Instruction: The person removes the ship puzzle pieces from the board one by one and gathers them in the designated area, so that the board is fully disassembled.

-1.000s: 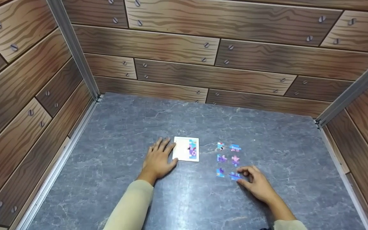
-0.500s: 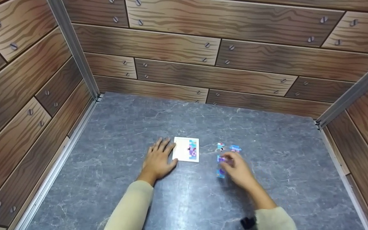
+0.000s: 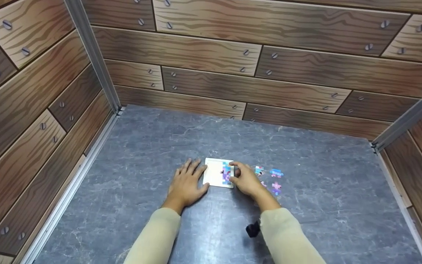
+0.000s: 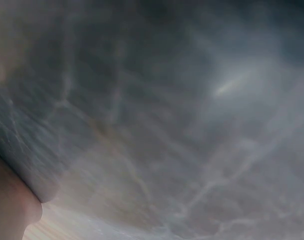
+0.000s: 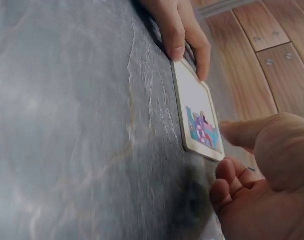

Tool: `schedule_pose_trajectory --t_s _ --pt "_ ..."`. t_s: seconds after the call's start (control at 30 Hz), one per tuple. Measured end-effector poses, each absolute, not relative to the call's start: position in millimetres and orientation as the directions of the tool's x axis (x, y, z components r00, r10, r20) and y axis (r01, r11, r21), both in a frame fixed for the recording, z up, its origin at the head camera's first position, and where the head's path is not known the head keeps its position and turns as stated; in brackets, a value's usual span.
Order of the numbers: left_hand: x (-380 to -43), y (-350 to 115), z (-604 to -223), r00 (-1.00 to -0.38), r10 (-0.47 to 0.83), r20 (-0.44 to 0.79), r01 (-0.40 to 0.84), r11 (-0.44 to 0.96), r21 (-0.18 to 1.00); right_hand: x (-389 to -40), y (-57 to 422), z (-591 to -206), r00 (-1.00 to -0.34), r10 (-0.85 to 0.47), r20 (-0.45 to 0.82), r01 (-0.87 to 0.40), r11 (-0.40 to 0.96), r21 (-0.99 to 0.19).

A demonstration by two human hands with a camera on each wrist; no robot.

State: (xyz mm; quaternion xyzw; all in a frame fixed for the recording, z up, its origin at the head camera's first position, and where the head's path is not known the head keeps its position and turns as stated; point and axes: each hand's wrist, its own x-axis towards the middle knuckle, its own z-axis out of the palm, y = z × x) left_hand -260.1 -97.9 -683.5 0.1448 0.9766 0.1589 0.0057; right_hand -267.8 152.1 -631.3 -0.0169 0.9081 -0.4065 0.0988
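A small white puzzle board [image 3: 213, 172] lies on the tabletop, with joined colourful pieces [image 3: 227, 175] along its right side. My left hand [image 3: 186, 185] rests flat, its index finger and thumb touching the board's left edge. At the right edge is my right hand [image 3: 248, 179], thumb and index finger apart and bent, with no piece visible between them. In the right wrist view, its thumb [image 5: 234, 132] meets the board's edge and other fingertips are curled. Loose jigsaw pieces lie to the right: one blue-white [image 3: 259, 170], one blue [image 3: 276, 173], one pink [image 3: 276, 187].
Wood-patterned walls [image 3: 211, 69] with metal corner posts [image 3: 95, 55] enclose the grey marbled tabletop [image 3: 159, 128]. A black object [image 3: 253, 229] sits beside the right sleeve. The left wrist view shows mostly blurred tabletop [image 4: 191, 150]. The right forearm covers the lower piece area.
My right hand has gone from the lower right loose piece, across the pieces, to the board's right edge. The left hand stays at the left edge. The head view has shifted slightly.
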Motion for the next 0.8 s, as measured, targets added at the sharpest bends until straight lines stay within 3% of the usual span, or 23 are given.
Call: schedule_pose_trajectory --t_s 0.17,0.8 --pt "-259.5 -94.3 -681.8 -0.957 0.288 0.029 0.282 0.907 0.312 -275.5 149.9 -634.0 -0.970 -0.086 -0.229 0.109 0.685 -0.721" --pt "-262.5 -99.1 -684.6 -0.953 0.298 0.059 0.301 0.904 0.302 -283.9 141.3 -633.5 -0.955 -0.117 -0.274 0.092 0.758 -0.645"
